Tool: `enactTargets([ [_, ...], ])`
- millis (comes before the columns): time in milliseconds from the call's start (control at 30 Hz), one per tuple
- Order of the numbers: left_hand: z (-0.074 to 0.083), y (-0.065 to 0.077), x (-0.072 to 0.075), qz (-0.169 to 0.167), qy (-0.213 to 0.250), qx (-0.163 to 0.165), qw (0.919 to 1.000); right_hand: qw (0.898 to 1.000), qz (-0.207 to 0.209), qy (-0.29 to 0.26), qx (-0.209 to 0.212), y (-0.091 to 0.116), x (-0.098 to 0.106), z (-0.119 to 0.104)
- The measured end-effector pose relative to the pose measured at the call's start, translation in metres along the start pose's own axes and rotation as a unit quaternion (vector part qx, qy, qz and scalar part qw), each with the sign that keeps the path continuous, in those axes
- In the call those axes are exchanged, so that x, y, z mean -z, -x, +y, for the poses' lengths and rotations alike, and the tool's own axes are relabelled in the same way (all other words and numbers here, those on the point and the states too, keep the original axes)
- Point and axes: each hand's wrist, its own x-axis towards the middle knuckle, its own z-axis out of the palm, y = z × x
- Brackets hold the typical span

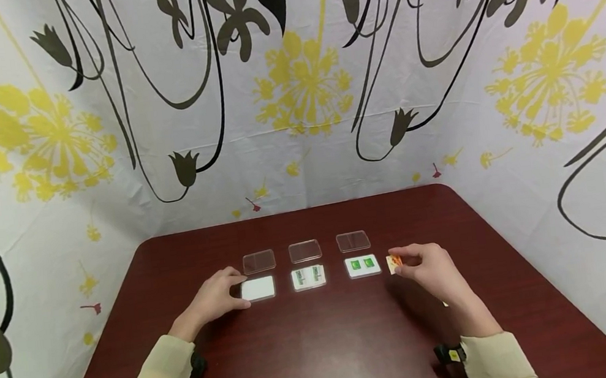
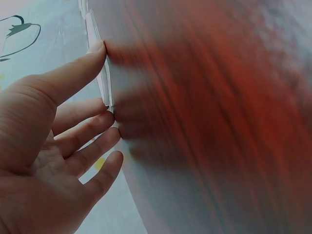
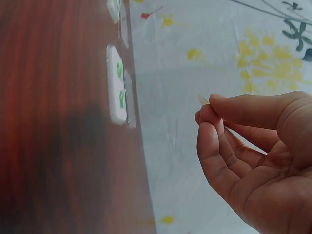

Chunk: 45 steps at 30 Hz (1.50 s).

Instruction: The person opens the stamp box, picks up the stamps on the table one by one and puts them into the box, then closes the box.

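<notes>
My left hand holds a flat white case by its opposite edges, thumb at the near side and fingers at the far side. To its right lies a similar case with two grey-green printed pieces. A third case with two green squares follows. My right hand pinches a small thin orange-and-yellow printed piece between thumb and fingertips, just right of that third case. In the right wrist view the piece shows as a pale thin corner, raised over the table.
Behind the cases lie three clear plastic lids, at left, middle and right. All rest on a dark red-brown table. A patterned white cloth hangs around its far edge and sides.
</notes>
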Motion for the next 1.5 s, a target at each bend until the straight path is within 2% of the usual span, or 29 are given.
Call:
enactTargets([
  [433, -0.002, 0.002, 0.001, 0.004, -0.001, 0.006, 1.0000, 0.999, -0.017, -0.026, 0.041, -0.031, -0.030, -0.059],
  [633, -0.003, 0.000, -0.001, 0.006, -0.011, 0.003, 0.9999, 0.996, -0.010, -0.033, 0.083, -0.045, -0.052, -0.079],
  [833, -0.003, -0.002, -0.002, 0.008, -0.022, 0.006, 0.9997, 0.992, -0.014, -0.041, 0.114, -0.058, -0.082, -0.100],
  [1000, -0.001, 0.002, -0.001, 0.004, -0.019, 0.010, 0.9998, 0.990, -0.041, -0.051, 0.129, -0.065, -0.111, -0.115],
  [1233, 0.002, 0.002, -0.002, 0.001, -0.024, 0.010, 0.9997, 0.986, -0.085, -0.070, 0.127, -0.077, -0.150, -0.128],
  [1500, 0.000, -0.001, 0.000, 0.001, -0.030, 0.014, 0.9995, 0.987, -0.104, -0.023, 0.119, -0.094, -0.197, -0.135],
])
